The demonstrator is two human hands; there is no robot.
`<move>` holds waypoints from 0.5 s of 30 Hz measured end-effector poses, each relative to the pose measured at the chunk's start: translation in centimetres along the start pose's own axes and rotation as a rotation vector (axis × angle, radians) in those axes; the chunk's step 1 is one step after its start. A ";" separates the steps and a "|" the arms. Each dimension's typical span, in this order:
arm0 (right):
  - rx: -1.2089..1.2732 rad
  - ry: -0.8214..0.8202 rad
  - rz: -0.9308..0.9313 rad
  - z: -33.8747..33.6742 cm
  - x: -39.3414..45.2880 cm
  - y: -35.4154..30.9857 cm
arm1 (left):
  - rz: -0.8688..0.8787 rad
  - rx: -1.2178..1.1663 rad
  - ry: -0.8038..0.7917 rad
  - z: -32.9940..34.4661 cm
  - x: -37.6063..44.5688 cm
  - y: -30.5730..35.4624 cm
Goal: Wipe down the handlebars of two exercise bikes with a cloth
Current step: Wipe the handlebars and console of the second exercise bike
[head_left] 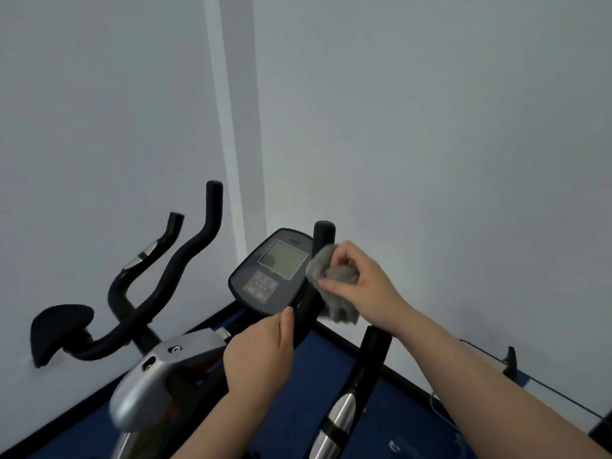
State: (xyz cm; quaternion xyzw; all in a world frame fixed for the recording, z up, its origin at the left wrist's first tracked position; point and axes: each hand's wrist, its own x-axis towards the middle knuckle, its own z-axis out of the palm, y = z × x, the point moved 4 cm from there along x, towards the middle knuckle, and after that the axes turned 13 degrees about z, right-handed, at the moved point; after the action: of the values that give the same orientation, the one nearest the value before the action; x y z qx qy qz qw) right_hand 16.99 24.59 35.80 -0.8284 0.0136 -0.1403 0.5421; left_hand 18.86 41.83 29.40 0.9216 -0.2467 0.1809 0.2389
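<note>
At the far left a black padded seat (61, 329) sits against the pale wall (430, 127), belonging to a second bike whose curved black handlebars (185, 256) rise up and to the right, one tip with a silver sensor strip and the other ending in a plain rounded cap. Just right of them a white vertical strip (225, 111) runs down the corner of the wall. Below, a silver-grey housing (159, 372) of the nearer bike crowds the lower left. The left hand (260, 354) rests at the lower edge of the black console (271, 271), its fingers curled on the rim and the thumb upright against it. The console's screen and keypad tilt toward the viewer. Right of it, the right hand (359, 283) pinches a bunched grey cloth (334, 283) with bent fingers, pressing it to the black handlebar (324, 235) that stands just behind the console; the bar's rounded top shows above the cloth. Lower down, another bar with a silver grip sensor (341, 415) angles up beneath the right forearm. Blue floor matting (318, 366) with a dark edge lies below. At the far right a thin cable (543, 385) runs along the wall base, with bare wall above it.
</note>
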 end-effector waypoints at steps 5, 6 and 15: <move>0.152 0.072 -0.111 -3.1 1.2 -0.5 | -0.046 0.100 0.039 -0.1 -0.3 0.3; 0.205 0.110 -0.159 -3.3 1.7 -1.1 | -0.058 0.115 0.042 -0.1 -0.3 0.3; 0.292 -0.160 -0.077 -1.2 2.0 2.9 | -0.109 0.165 0.053 -0.2 -0.2 0.5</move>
State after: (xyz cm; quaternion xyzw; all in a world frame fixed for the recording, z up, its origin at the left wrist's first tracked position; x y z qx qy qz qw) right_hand 19.01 21.96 34.06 -0.7492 -0.0817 -0.0952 0.6503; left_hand 18.45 41.64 29.63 0.9451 -0.1741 0.2114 0.1782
